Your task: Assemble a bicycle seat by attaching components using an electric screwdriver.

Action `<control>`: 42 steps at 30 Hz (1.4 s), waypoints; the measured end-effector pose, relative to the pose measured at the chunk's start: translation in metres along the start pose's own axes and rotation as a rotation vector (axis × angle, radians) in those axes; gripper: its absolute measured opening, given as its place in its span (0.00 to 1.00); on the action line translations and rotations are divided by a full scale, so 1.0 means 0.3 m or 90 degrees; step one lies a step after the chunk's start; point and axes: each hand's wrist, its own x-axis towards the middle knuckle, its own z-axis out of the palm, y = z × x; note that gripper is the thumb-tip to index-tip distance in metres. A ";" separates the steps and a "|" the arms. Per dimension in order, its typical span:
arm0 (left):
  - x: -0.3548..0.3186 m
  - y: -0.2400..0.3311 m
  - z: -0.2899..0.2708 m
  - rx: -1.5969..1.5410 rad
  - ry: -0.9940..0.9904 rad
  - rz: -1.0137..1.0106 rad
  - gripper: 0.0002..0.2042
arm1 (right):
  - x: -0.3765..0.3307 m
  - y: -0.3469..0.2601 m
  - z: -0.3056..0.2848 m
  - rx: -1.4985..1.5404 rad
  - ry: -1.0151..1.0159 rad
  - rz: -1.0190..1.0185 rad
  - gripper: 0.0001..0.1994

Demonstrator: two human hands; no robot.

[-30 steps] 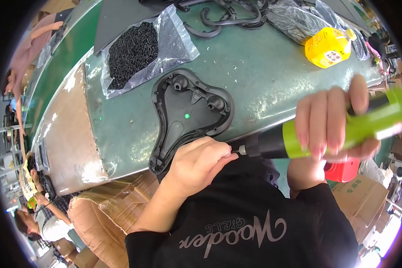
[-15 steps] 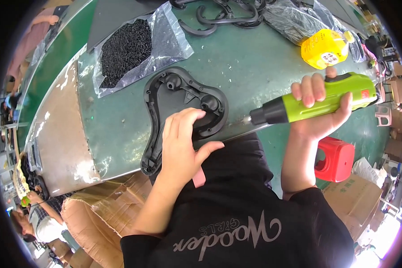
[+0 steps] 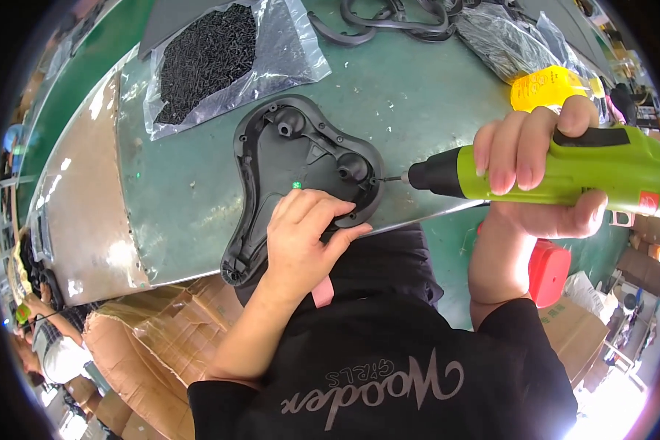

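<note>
L hand point(image 3: 304, 235) closed on near R edge of black shell point(image 3: 275, 165), fingers over inner rim, thumb at outer side. R hand point(image 3: 532, 161) wrapped round green elec. driver point(image 3: 601, 169), held approx. level, bit point(image 3: 392, 178) pointing L at shell's R rim; contact w/ rim unclear at this res. Shell lies open side up on green table point(image 3: 176, 227), just beyond L hand & well L of R hand. Further out: clear bag point(image 3: 293, 44) w/ black screws point(image 3: 209, 66) beyond shell, black curved parts point(image 3: 425, 22) at far side, yellow bottle point(image 3: 550, 86) behind R hand, red container point(image 3: 548, 271) below table level, R side
</note>
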 end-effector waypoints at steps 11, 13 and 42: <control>0.000 -0.010 0.008 -0.043 0.011 -0.015 0.16 | 0.033 0.034 -0.012 0.000 -0.096 0.043 0.25; 0.000 -0.011 0.008 -0.045 0.012 -0.018 0.16 | 0.029 0.038 -0.011 0.010 -0.081 0.040 0.25; 0.018 -0.025 0.014 -0.056 0.017 0.013 0.17 | -0.085 0.053 -0.055 0.090 0.126 -0.010 0.22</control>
